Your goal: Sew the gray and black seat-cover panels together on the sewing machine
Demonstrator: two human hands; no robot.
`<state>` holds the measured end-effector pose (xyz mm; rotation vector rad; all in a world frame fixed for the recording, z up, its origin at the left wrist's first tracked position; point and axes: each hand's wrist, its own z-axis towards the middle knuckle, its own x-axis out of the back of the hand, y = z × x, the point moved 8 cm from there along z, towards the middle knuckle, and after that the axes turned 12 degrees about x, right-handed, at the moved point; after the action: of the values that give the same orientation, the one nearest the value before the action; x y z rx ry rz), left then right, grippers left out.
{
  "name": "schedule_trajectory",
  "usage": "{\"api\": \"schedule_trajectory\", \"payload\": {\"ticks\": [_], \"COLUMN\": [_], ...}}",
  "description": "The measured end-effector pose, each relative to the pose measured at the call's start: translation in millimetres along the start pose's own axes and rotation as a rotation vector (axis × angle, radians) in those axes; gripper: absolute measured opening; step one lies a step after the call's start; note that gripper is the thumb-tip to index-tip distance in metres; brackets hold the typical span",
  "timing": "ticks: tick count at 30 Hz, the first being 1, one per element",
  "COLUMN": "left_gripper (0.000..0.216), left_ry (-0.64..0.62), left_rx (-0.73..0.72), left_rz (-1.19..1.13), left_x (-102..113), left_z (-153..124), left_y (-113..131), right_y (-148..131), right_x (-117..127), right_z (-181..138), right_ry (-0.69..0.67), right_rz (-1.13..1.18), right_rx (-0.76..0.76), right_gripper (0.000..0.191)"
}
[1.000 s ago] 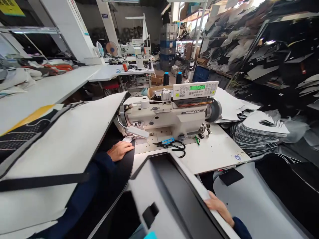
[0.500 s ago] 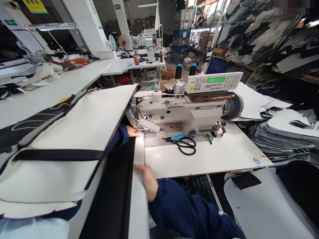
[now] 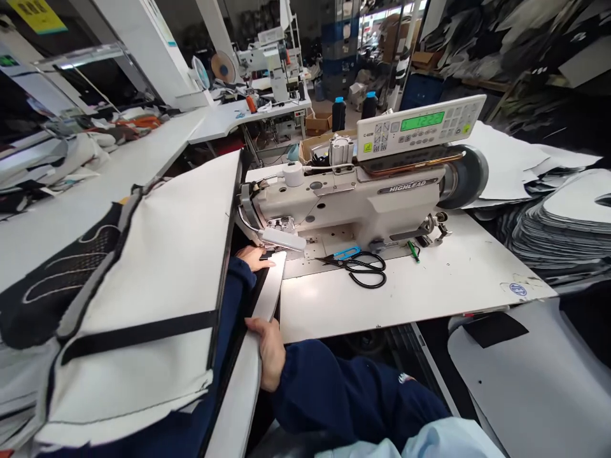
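Note:
My right hand [image 3: 271,353] is closed on the edge of a long white-backed fabric panel [image 3: 243,375], thumb on top, below the table's front edge. My left hand [image 3: 252,257] is by the needle area of the sewing machine [image 3: 344,207], its fingers closed on the panel's black edge close to the presser foot. Part of that hand is hidden by the panel. A larger white-backed piece with a black strap [image 3: 143,332] hangs over my left forearm. Black scissors [image 3: 366,268] and blue thread snips [image 3: 347,253] lie on the machine bed, right of my hands.
A control panel [image 3: 420,126] with a green display tops the machine. A green-handled tool [image 3: 413,251] lies near its base. Stacked cut pieces [image 3: 563,229] stand at the right, above a large white piece [image 3: 529,381]. A long white table [image 3: 119,168] runs along the left.
The view has turned and shifted. My right hand and the panel have moved slightly left, and the panel now slants. More of my left hand shows, at the panel's black edge by the needle.

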<state>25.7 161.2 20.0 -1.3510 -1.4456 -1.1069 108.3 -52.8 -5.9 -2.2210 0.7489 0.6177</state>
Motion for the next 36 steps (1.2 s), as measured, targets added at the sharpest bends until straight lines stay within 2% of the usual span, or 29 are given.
{"api": "schedule_trajectory", "payload": {"ticks": [3,5,8,9,11,14,16,20,22,24,26,29,30,31,33,36], "left_gripper": [0.043,0.044,0.036,0.033,0.034,0.042,0.046,0.047,0.046,0.044,0.042,0.040,0.040,0.040,0.039,0.038], "left_ry": [0.052,0.199,0.413,0.422,0.355,0.301,0.300,0.318,0.335,0.355,0.379,0.407,0.417,0.427,0.440,0.441], "left_rx": [0.017,-0.033,-0.191,-0.252,-0.357,-0.445,-0.439,-0.415,-0.402,-0.389,-0.373,-0.358,-0.357,-0.355,-0.350,-0.344], "left_rz": [0.011,-0.012,-0.057,-0.062,-0.046,-0.011,-0.005,-0.041,-0.063,-0.085,-0.113,-0.144,-0.150,-0.153,-0.150,-0.133], "left_x": [-5,-2,2,-1,-10,-17,-19,-22,-22,-22,-20,-18,-17,-16,-15,-16], "left_z": [-11,-27,-54,-60,-67,-69,-67,-63,-61,-61,-61,-63,-64,-65,-66,-65], "left_y": [-2,1,11,15,22,25,24,22,23,23,24,27,29,30,31,32], "right_y": [18,21,21,19,15,13,11,10,10,5,-8,-28,-30,-31,-31,-28], "right_x": [4,10,17,17,15,7,5,10,8,5,0,-8,-6,-4,-2,-12], "right_z": [4,6,10,11,14,13,12,13,14,14,10,-15,-21,-22,-10,12], "right_ry": [-0.021,-0.066,-0.109,-0.115,-0.121,-0.193,-0.206,-0.138,-0.190,-0.317,-0.568,-1.197,-1.384,-1.505,-1.593,-1.514], "right_rz": [-0.056,-0.095,-0.117,-0.120,-0.142,-0.149,-0.129,-0.149,-0.165,-0.189,-0.294,-0.735,-0.893,-1.039,-1.349,-1.768], "right_rx": [-0.087,-0.065,-0.014,0.002,0.018,-0.043,-0.074,-0.071,-0.057,-0.020,0.076,0.418,0.539,0.645,0.873,1.257], "right_gripper": [0.030,0.030,0.027,0.027,0.026,0.019,0.020,0.026,0.027,0.032,0.045,0.057,0.056,0.052,0.039,0.024]}}
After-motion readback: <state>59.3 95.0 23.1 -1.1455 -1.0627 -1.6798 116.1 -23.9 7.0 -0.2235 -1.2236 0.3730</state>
